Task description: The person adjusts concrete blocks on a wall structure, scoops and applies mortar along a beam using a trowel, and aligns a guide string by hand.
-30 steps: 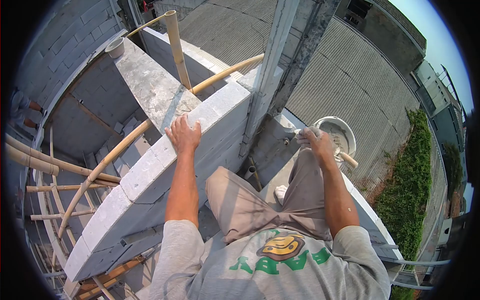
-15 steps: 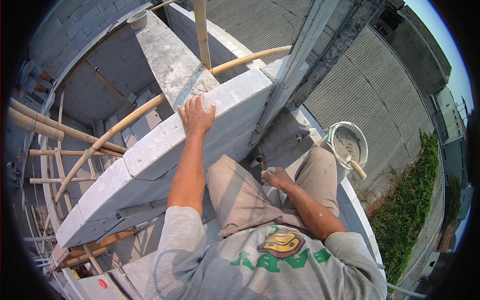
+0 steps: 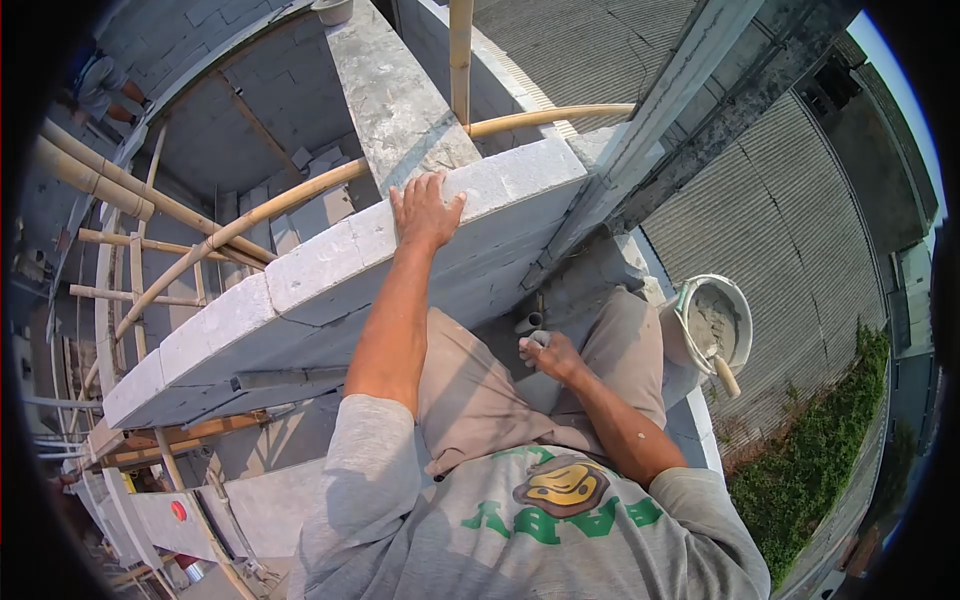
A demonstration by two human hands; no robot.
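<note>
1. Grey shirt (image 3: 440,550), green lettering and a yellow-brown print; brownish trousers (image 3: 480,415), knees bent and apart.
2. Right hand (image 3: 550,357), between the knees, fingers curled in narrow, grey smears on them; I cannot tell whether they hold anything. Just beyond it, the open end of a pipe (image 3: 530,321).
3. Bucket (image 3: 680,342), pale, round, just outside the right knee. Contents: grey mortar (image 3: 712,318), wet-looking and uneven. A light wooden handle (image 3: 727,378) juts over the near rim.
4. Left hand (image 3: 427,210), palm down on the wall's top edge, fingers somewhat spread, gripping nothing loose.
5. Block wall (image 3: 330,325), running from my lower left up to a concrete column (image 3: 665,110). Pale grey-white, top course rough and sunlit, face shaded, dark joints showing; it looks curved in this wide view.
6. Plank (image 3: 400,95), mottled grey, its near end just behind the left hand. Bamboo pole (image 3: 290,205), crossing near that end.
7. Bowl (image 3: 333,12), at the plank's far end, cut by the view's edge; its contents cannot be made out.
8. Another person (image 3: 105,85), upper left, partly in shadow.
9. Corrugated roof (image 3: 770,200), grey, and green creeper (image 3: 810,450), well beyond the bucket.
</note>
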